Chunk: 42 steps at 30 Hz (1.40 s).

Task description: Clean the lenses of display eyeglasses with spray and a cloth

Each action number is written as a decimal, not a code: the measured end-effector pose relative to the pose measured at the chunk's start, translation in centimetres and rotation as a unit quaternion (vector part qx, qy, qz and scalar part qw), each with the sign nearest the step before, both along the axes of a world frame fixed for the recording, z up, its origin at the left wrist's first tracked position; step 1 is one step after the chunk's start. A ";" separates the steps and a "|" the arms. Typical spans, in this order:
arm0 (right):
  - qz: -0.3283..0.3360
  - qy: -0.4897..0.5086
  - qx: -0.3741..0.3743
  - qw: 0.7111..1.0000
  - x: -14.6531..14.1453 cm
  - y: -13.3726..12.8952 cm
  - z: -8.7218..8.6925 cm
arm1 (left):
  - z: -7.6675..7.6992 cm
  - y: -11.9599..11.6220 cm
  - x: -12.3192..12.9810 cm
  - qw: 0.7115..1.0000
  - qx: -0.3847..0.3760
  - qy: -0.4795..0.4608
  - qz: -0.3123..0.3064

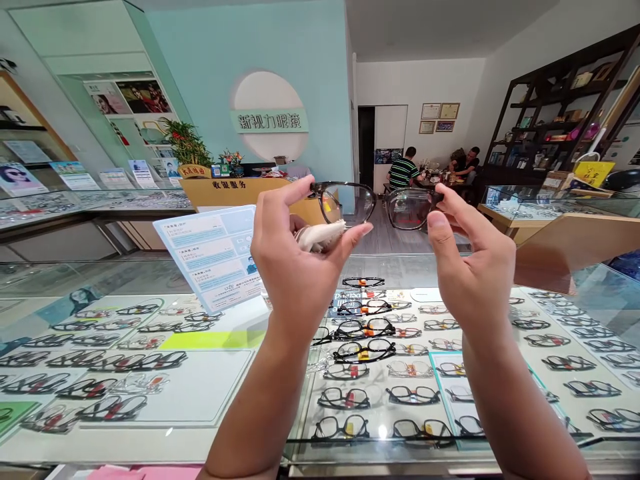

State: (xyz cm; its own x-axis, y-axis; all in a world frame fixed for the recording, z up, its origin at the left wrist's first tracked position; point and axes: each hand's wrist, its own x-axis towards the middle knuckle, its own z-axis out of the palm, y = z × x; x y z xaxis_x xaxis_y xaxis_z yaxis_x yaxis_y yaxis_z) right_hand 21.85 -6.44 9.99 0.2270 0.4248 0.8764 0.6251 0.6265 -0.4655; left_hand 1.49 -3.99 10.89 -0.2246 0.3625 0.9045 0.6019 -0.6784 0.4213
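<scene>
"Black, glossy rims are seen at the centre; how are the dark-rimmed eyeglasses (374,201) supported?"

"They are held up in the air above the glass tabletop (125,270), with one end gripped in each hand. The lenses are clear, and red marking is visible on the one at the right."

"And the left hand (300,257)?"

"It is partly closed. The end of the frame is steadied by the index fingertip, while the thumb is extended below the near lens. A bunched white cloth (319,238) is also held, between the thumb and the palm."

"The right hand (475,267)?"

"It is curled, with the opposite end of the frame pinched between index finger and thumb; the remaining fingers are loosely bent."

"What is shown below?"

"Rows of spectacles (364,328) are displayed beneath the glass, many with red or yellow tags. A lime-green strip (213,341) is laid at the left, and a pale blue printed card (207,257) is tilted upright beside the left hand."

"And the background?"

"A round white sign (270,120) is mounted on a teal wall (200,53). A person in a striped shirt (403,173) and another person (467,163) are seen at a far table; dark shelving (540,120) is placed at the right."
</scene>
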 end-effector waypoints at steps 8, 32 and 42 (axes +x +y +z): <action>-0.003 0.068 0.060 0.996 0.0 0.8 -0.1 | 0.3 -0.4 0.2 1.000 -0.005 -0.002 -0.029; 0.303 0.236 -0.033 0.923 2.0 2.4 0.7 | -1.0 1.7 2.0 0.989 0.073 -0.023 -0.126; 0.293 0.222 -0.013 0.930 2.2 3.1 0.2 | -0.6 0.7 2.6 0.971 0.033 -0.080 -0.223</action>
